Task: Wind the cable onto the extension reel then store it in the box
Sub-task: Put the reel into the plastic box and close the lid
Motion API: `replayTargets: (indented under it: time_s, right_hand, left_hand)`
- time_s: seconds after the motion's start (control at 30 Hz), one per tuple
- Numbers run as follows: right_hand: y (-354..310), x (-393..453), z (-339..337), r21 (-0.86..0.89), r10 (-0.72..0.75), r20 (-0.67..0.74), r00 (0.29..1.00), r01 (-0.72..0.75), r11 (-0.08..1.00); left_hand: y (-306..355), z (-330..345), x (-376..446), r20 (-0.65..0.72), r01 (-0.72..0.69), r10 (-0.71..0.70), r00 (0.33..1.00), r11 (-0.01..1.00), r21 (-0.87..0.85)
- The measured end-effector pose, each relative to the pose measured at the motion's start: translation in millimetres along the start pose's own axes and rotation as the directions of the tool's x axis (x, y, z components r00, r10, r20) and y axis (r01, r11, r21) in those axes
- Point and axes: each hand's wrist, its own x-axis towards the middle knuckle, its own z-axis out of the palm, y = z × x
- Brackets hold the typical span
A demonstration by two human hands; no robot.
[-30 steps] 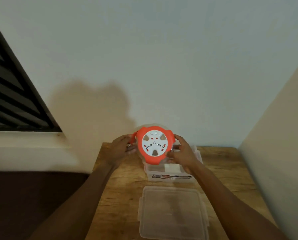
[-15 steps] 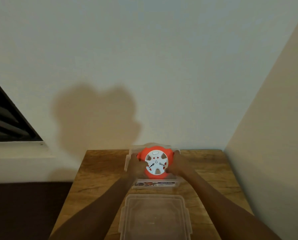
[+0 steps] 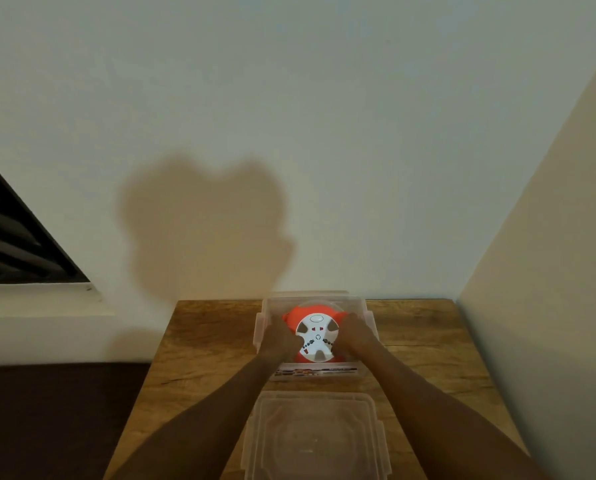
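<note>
The orange extension reel with its white socket face lies face up inside the clear plastic box at the back of the wooden table. My left hand grips the reel's left side and my right hand grips its right side, both reaching down into the box. No loose cable shows; the reel's rim is partly hidden by my fingers.
The box's clear lid lies flat on the table just in front of the box. A white wall stands right behind the table, a beige wall closes off the right side, and a dark window is at the left.
Both hands have carried the reel down from above the box into it. The camera has shifted, so the table now sits more centred.
</note>
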Motion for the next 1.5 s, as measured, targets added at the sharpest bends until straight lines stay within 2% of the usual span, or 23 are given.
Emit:
replayTargets:
  time_s: [0.2,0.33,0.43,0.47,0.57,0.63,0.67,0.73,0.83,0.9,0.97,1.07,1.17,1.3,1.5]
  right_hand:
    - [4.0,-2.7,1.0,-0.059,-0.037,-0.027,0.999,0.035,0.998]
    - [3.5,-10.4,5.5,-0.049,-0.037,-0.075,0.996,0.033,0.998]
    - [5.0,-21.0,3.5,0.024,-0.083,-0.099,0.992,0.086,0.996]
    - [6.1,-25.9,0.8,0.04,-0.111,-0.117,0.987,0.116,0.992]
    - [11.9,-48.9,-6.8,0.077,-0.218,-0.261,0.94,0.245,0.966]
    - [19.2,-68.0,-5.4,0.183,-0.177,-0.409,0.895,0.27,0.945]
    - [25.0,-77.7,-0.6,0.259,-0.124,-0.477,0.87,0.274,0.926]
    - [41.0,-97.1,15.5,0.425,0.019,-0.549,0.836,0.26,0.867]
    - [66.2,-126.4,45.4,0.651,0.282,-0.445,0.85,0.09,0.754]
    - [79.0,-141.7,63.6,0.697,0.415,-0.334,0.846,-0.075,0.714]
    - [87.8,-154.2,74.9,0.656,0.462,-0.267,0.846,-0.192,0.73]
    - [90.6,-165.6,78.2,0.578,0.433,-0.152,0.888,-0.276,0.768]
    - [85.8,-171.8,70.4,0.525,0.372,-0.069,0.926,-0.284,0.803]
    - [84.3,-186.7,45.6,0.611,0.333,-0.055,0.941,-0.232,0.757]
    - [73.4,-190.4,-6.7,0.758,0.279,-0.147,0.949,-0.074,0.649]
  left_hand:
    - [5.3,0.2,-8.5,0.032,-0.151,0.149,0.988,0.933,0.327]
    - [4.5,-5.7,-17.7,-0.056,-0.197,0.251,0.966,0.86,0.471]
    - [5.1,-10.4,-28.1,-0.108,-0.183,0.332,0.937,0.729,0.659]
    - [3.3,-11.6,-30.3,-0.133,-0.19,0.359,0.924,0.731,0.656]
    - [-7.0,-24.7,-49.0,-0.222,-0.292,0.471,0.854,0.786,0.546]
    - [-28.6,-32.7,-62.0,-0.293,-0.415,0.583,0.758,0.777,0.474]
    - [-43.2,-35.2,-70.1,-0.316,-0.445,0.601,0.734,0.777,0.445]
    - [-73.4,-35.0,-87.3,-0.288,-0.424,0.549,0.784,0.814,0.397]
    - [-115.1,-25.1,-111.6,-0.2,-0.245,0.314,0.928,0.92,0.307]
    - [-133.5,-16.8,-122.7,-0.106,-0.064,0.095,0.99,0.961,0.268]
    - [-136.3,-11.2,-131.6,-0.052,0.024,-0.012,0.999,0.974,0.224]
    - [-130.1,-7.0,-139.1,0.01,0.058,-0.059,0.998,0.993,0.099]
    - [-127.4,-6.6,-144.9,0.022,0.097,-0.097,0.995,0.995,-0.002]
    - [-123.3,-15.9,-157.1,-0.008,0.173,-0.175,0.985,0.978,-0.117]
    - [-88.7,-51.1,-170.5,-0.094,0.038,-0.082,0.992,0.914,-0.403]
